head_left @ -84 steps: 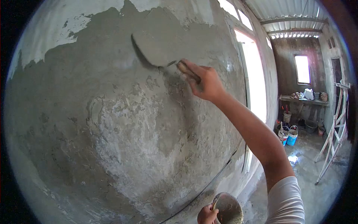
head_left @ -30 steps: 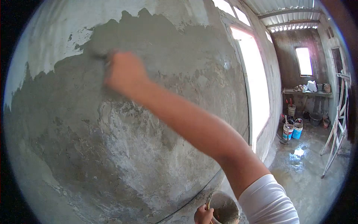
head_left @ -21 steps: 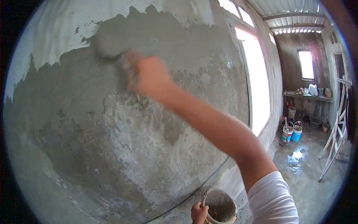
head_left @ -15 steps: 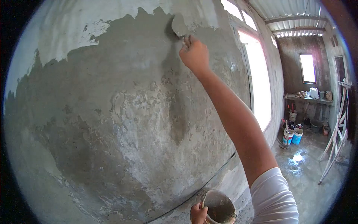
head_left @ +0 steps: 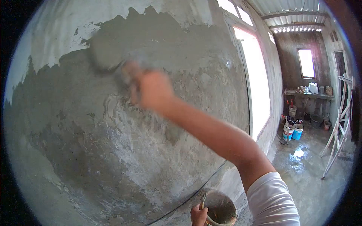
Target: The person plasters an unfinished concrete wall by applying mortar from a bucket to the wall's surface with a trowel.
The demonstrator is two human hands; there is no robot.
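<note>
My right hand (head_left: 149, 86), smeared by motion, is wrapped round the handle of a trowel (head_left: 107, 56), whose blurred blade is over the wet grey plaster at the upper left of the wall (head_left: 151, 45). Low in the view, my left hand (head_left: 198, 215) grips the rim of a round bucket (head_left: 220, 207), which has some grey material inside. The plaster has a jagged upper edge against the paler wall, and rougher, patchy plaster shows lower down.
A dark cable (head_left: 188, 199) runs along the wall's lower part. Right of the bright opening (head_left: 256, 81) stand paint buckets (head_left: 297, 132), a shelf (head_left: 311, 95) with items, and a white ladder (head_left: 341, 128). The floor (head_left: 290, 160) looks wet.
My right hand and the trowel have swept left and downward across the wall from the upper middle. My left hand still holds the bucket in nearly the same place.
</note>
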